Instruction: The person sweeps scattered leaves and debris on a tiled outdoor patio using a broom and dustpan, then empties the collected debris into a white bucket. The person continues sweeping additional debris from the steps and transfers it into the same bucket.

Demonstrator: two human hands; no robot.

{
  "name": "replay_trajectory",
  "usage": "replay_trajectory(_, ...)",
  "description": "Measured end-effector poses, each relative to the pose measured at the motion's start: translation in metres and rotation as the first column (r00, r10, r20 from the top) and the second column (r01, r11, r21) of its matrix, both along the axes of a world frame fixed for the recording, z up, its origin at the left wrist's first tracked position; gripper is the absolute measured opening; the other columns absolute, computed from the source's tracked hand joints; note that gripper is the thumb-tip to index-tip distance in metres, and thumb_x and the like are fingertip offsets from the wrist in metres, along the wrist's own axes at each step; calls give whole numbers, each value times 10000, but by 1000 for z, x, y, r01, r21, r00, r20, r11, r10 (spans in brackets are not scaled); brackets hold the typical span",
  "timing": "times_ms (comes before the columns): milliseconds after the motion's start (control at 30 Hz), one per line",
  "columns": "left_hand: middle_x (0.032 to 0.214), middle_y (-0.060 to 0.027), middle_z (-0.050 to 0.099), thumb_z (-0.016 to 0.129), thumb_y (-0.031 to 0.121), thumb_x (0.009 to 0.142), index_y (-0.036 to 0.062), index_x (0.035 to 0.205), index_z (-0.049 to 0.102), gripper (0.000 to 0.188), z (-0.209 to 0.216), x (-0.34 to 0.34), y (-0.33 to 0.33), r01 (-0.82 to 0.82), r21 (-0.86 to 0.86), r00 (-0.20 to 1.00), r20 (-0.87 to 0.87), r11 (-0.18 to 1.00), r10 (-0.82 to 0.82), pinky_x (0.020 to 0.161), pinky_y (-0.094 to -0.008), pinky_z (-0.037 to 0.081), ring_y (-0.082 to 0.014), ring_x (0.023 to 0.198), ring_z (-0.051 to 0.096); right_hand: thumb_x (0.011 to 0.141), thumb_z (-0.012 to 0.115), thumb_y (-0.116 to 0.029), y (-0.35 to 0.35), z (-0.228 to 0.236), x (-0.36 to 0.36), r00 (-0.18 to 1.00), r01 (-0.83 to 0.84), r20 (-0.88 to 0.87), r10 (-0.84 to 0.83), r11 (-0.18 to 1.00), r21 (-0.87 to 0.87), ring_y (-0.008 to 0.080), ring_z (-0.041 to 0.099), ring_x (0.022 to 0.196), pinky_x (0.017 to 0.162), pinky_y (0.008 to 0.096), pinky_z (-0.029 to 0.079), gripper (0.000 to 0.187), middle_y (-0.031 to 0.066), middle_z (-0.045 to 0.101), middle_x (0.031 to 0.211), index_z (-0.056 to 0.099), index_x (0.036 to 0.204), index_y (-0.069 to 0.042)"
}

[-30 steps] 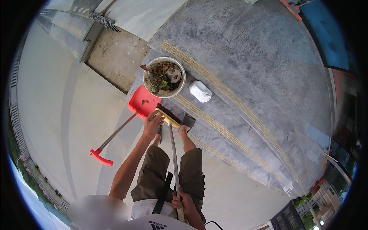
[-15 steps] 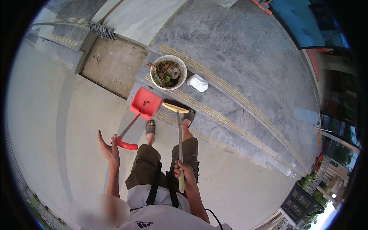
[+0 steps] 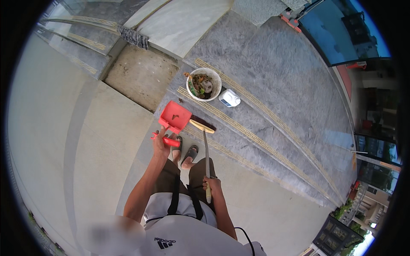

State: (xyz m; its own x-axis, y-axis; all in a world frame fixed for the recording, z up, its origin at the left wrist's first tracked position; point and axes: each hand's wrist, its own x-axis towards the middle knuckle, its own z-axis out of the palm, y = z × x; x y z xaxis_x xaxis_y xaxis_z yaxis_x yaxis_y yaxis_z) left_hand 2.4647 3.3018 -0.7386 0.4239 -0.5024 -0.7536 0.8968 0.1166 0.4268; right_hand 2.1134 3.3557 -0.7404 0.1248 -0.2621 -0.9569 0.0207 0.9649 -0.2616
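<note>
My left hand (image 3: 159, 144) is at the red dustpan (image 3: 177, 116), its fingers around the red handle, one finger stretched toward the pan. A curled brown leaf (image 3: 175, 117) lies in the pan, which rests on the grey step. My right hand (image 3: 212, 186) is wrapped round the grip of a long-handled broom (image 3: 207, 160). The broom's yellow head with dark bristles touches the floor just right of the pan. Beyond them stands a white bucket (image 3: 217, 80) holding dry leaves, some green ones and a greyish lump.
A white jug (image 3: 229, 98) stands right of the bucket. A small brown scrap (image 3: 180, 100) lies between bucket and dustpan. Low grey steps with patterned yellow strips (image 3: 239, 123) run toward the right. At the upper left is a sunken bare patch (image 3: 139, 77) with a grey mop head (image 3: 133, 37) at its edge.
My left hand has gone from spread beside the dustpan handle to around it. The broom head has turned, its bristles now right of the pan. My feet have come closer together.
</note>
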Motion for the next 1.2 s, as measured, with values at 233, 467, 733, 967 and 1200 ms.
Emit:
replay_trajectory(233, 999, -94, 713, 615, 186, 1085, 146, 1056, 569, 68, 17, 21, 59, -113, -18, 994, 11, 993, 113, 606, -260, 502, -96, 653, 577, 1029, 686, -149, 9, -20, -28, 918, 274, 258, -302, 952, 139, 127, 508, 570, 475, 300, 413, 170, 68, 576, 802, 603, 984, -9)
replay_trajectory(467, 920, -52, 695, 608, 223, 1103, 190, 1203, 618, 106, 40, 51, 178, 23, 57, 994, 109, 998, -29, 500, -219, 405, -72, 577, 473, 1031, 679, -137, 36, 11, -62, 871, 442, 221, -439, 896, 39, 102, 491, 592, 480, 246, 381, 144, 56, 576, 833, 598, 1015, -18)
replay_trajectory(733, 869, -48, 651, 606, 235, 1105, 146, 1361, 587, 272, 49, 90, 197, 108, 218, 941, 293, 970, -171, 488, -223, 361, -71, 538, 419, 1053, 663, -137, 33, 8, -52, 739, 673, 34, -673, 739, -9, 86, 452, 554, 457, 249, 352, 222, 22, 510, 758, 543, 883, -61)
replay_trajectory(967, 893, -58, 618, 651, 215, 1057, 56, 1538, 474, 536, 54, 188, 169, 183, 399, 864, 371, 899, -340, 512, -227, 416, -79, 564, 482, 1050, 659, -145, -2, -37, -28, 674, 735, 86, -733, 678, 15, 87, 470, 573, 467, 258, 379, 228, 21, 502, 771, 519, 885, -73)
replay_trajectory(1200, 891, -82, 640, 672, 129, 1010, 33, 1466, 563, 478, 43, 306, 82, 304, 451, 797, 363, 839, -483, 487, -232, 410, -85, 539, 503, 1054, 636, -167, -36, -46, 110, 699, 678, 204, -686, 726, 118, 88, 478, 567, 489, 256, 408, 179, 3, 498, 757, 539, 933, -80)
